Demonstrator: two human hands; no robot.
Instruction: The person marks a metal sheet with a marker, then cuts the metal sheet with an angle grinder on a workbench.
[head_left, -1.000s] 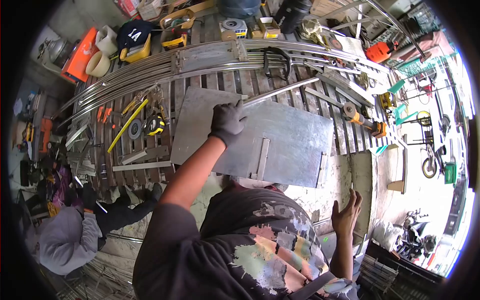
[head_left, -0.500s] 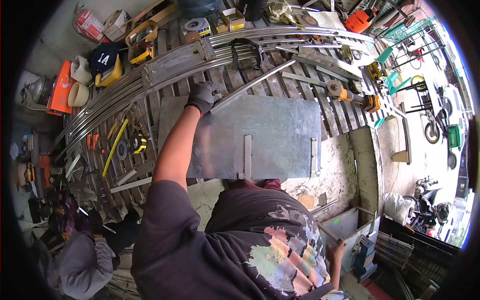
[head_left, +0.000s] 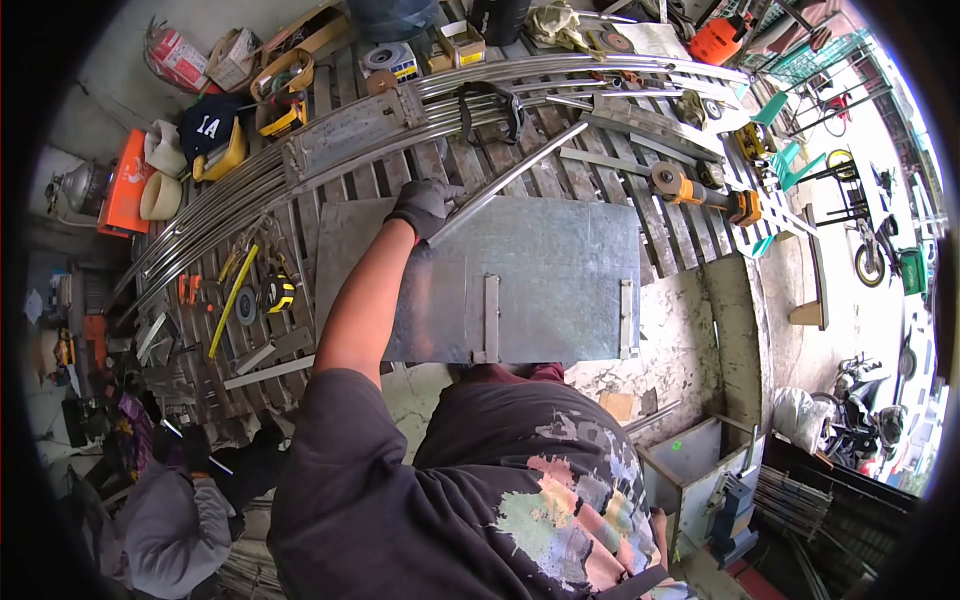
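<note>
My left hand (head_left: 424, 207), in a dark grey glove, is over the far edge of a grey sheet-metal panel (head_left: 560, 240). Its fingers are curled at the near end of a metal tube (head_left: 510, 180), which slants away to the right across the slatted bench; the exact grip is partly hidden. Two short metal strips, the middle strip (head_left: 491, 320) and the right strip (head_left: 626, 318), lie on the panel near my body. Of my right hand (head_left: 658, 522) only a sliver shows beside my shirt, low on the right, and its fingers are hidden.
Long bent metal tubes (head_left: 200, 225) cross the slatted bench. An angle grinder (head_left: 705, 193) lies to the right; a tape measure (head_left: 280, 294) and yellow rule (head_left: 232, 305) lie left. An open metal box (head_left: 690, 462) stands low right. Another person (head_left: 180, 530) is at lower left.
My left hand has shifted slightly right, and the near end of the tube has moved a little toward me. My right hand has drawn back from the metal box, mostly out of sight.
</note>
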